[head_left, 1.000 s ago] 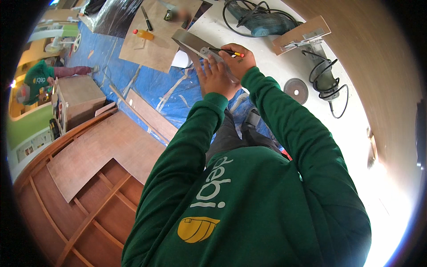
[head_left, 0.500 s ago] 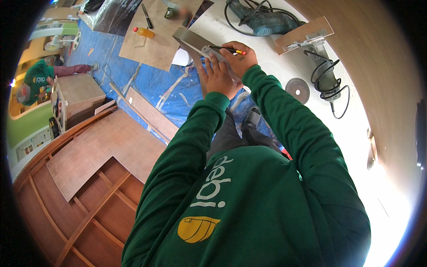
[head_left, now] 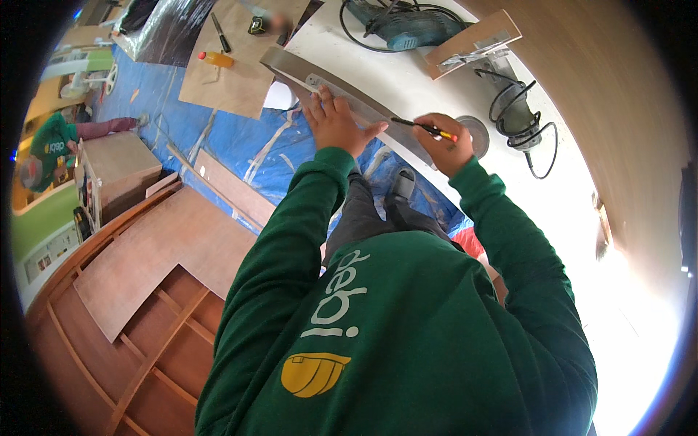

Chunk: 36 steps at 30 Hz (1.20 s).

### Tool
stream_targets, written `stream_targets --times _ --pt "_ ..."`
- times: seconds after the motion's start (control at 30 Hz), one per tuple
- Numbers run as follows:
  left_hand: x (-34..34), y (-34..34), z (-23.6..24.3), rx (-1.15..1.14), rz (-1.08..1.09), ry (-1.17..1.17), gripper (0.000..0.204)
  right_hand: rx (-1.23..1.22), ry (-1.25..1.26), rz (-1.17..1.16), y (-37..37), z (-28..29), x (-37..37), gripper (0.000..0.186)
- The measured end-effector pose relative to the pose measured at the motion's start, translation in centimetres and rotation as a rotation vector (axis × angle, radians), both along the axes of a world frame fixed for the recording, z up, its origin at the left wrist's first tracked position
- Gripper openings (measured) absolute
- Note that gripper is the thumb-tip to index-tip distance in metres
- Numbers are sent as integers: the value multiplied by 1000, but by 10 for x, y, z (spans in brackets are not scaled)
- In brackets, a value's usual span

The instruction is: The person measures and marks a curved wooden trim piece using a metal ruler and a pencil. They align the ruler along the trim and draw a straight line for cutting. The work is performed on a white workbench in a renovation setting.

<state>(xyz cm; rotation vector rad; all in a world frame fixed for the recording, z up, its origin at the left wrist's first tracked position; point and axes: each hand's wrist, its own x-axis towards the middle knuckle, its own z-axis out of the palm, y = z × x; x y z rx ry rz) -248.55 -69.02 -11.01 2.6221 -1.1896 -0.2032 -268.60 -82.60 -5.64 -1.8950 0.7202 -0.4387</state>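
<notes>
My left hand (head_left: 336, 125) lies with fingers spread on a long, narrow grey-brown board (head_left: 356, 98) at the edge of the white worktop. Its fingertips are close to a small pale metal plate (head_left: 318, 81) on the board. Farther right along the same board, my right hand (head_left: 445, 144) is closed around a slim black pencil (head_left: 434, 131) with a yellow and red end. The pencil's tip points left and is at the board's surface; whether it touches cannot be made out.
On the white worktop (head_left: 542, 134) are a corded power tool (head_left: 414, 29), a second corded tool (head_left: 534, 131) by a brown board, and a round disc (head_left: 472, 136). A plywood sheet (head_left: 243, 87) bears an orange-capped bottle (head_left: 216, 59), a black marker (head_left: 221, 33) and a tape measure (head_left: 257, 26). A co-worker (head_left: 54, 149) is far left.
My right hand has moved right and nearer along the board with the pencil, away from my left hand. My left hand stays on the board with its thumb now stretched out. The view has shifted slightly.
</notes>
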Motion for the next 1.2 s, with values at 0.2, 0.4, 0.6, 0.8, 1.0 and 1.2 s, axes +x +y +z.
stream_targets --times 0.2,0.4,0.6,0.8,1.0,1.2 --pt "0 -1 3 38 6 15 108 26 65 -74 5 3 -71 18" --pt "1 -1 0 13 -6 -4 103 111 53 -152 10 0 -109 17" --pt "1 -1 0 13 -22 -12 105 118 38 -160 10 2 -120 16" --pt "1 -1 2 35 -36 3 115 86 51 -174 8 4 -125 17" --pt "1 -1 1 33 -31 -5 114 97 47 -198 7 8 -128 16" --pt "2 0 1 15 -39 3 112 125 60 -191 8 6 -125 16"
